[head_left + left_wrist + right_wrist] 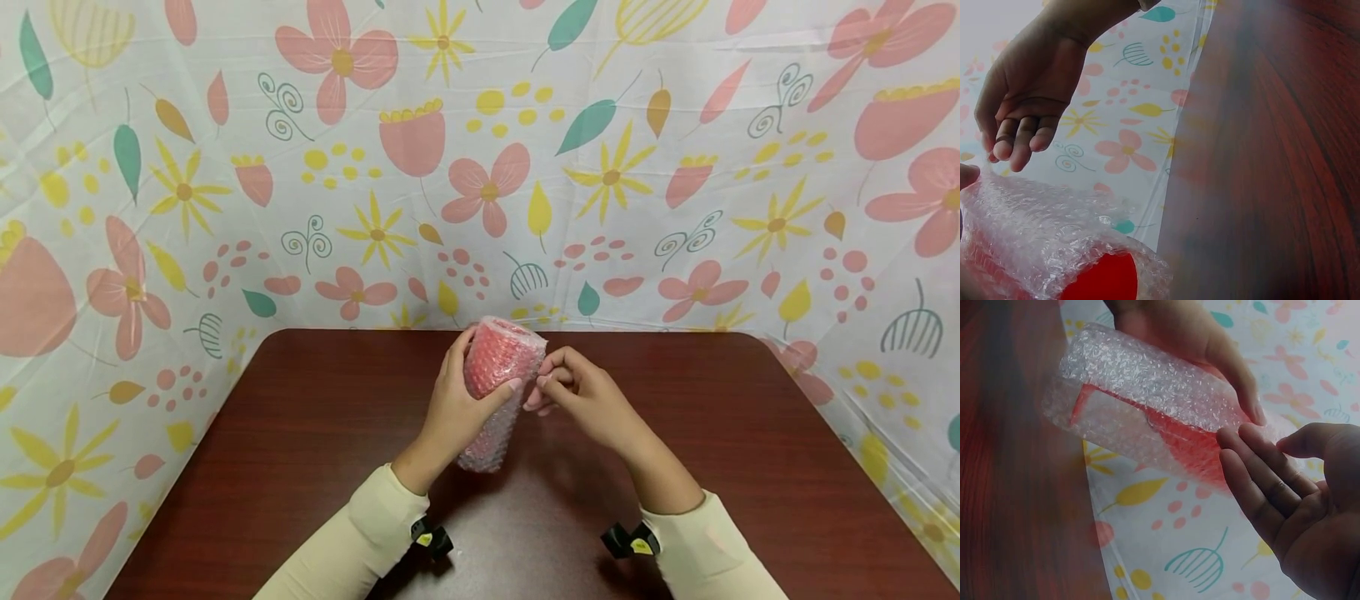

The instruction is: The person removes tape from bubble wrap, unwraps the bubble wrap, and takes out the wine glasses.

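A red object (1107, 278), its kind hidden by the layers, is wrapped in clear bubble wrap (487, 437) as a tall, tilted bundle above the table. My left hand (457, 400) grips the bundle from the left, with the thumb across its near side. At the upper right, my right hand (585, 392) pinches the edge of the bubble wrap between thumb and index finger. The right wrist view shows the other right-hand fingers (1266, 487) loosely extended beside the bundle. Red also shows through the wrap's open end in the left wrist view.
Below the hands spreads a dark reddish-brown wooden table (322, 408) with rounded far corners. A white cloth (420, 200) with flower and leaf prints hangs behind it and along both sides. Black straps with small devices sit at both wrists.
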### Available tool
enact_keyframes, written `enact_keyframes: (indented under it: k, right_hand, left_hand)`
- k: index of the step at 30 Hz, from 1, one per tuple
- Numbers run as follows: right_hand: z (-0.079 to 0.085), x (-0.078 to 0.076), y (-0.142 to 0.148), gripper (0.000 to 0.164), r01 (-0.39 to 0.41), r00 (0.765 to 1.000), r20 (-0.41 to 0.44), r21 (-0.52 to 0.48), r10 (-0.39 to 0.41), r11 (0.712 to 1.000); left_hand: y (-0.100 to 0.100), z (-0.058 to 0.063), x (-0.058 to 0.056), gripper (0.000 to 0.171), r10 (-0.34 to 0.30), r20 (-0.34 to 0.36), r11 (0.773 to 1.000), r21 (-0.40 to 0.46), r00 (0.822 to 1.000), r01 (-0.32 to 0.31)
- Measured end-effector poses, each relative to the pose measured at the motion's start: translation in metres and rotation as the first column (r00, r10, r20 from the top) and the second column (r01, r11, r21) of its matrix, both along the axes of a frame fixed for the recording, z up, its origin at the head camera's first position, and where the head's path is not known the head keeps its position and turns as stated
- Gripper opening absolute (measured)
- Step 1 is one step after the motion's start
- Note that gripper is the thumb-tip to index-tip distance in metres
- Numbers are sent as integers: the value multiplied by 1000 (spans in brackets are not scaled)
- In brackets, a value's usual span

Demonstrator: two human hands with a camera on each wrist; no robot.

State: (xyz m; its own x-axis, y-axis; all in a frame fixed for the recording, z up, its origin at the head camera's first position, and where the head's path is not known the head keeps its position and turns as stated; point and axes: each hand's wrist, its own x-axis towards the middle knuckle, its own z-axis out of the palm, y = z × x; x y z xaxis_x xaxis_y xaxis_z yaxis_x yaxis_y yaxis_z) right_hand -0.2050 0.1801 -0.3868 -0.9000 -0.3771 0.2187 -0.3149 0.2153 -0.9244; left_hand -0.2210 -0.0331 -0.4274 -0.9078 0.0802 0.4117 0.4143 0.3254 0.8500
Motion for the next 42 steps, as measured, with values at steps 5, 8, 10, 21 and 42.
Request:
enact_keyframes:
  k: [5, 8, 10, 21, 42]
  right_hand:
    - [0, 1, -1, 15, -21, 1000, -9, -7, 21, 1000]
    - [1, 2, -2, 15, -20, 1000, -6, -10, 20, 1000]
    - [0, 3, -2, 15, -16, 1000, -3, -10, 16, 1000]
    - [-1, 5, -7, 14, -13, 999, 39, -24, 14, 1000]
    - [0, 5, -6, 22, -58, 996, 64, -30, 60, 998]
  left_hand:
    - [0, -1, 0, 93, 14, 0, 1000, -6, 1000, -14]
    - [0, -2, 0, 93, 31, -2, 999, -17, 1000, -31]
    - [0, -2, 0, 93, 47, -7, 999, -27, 999, -47]
    - [0, -3, 0, 96, 128, -108, 987, -82, 986, -137]
    - [-1, 0, 0, 95, 169, -119, 979, -92, 978, -180]
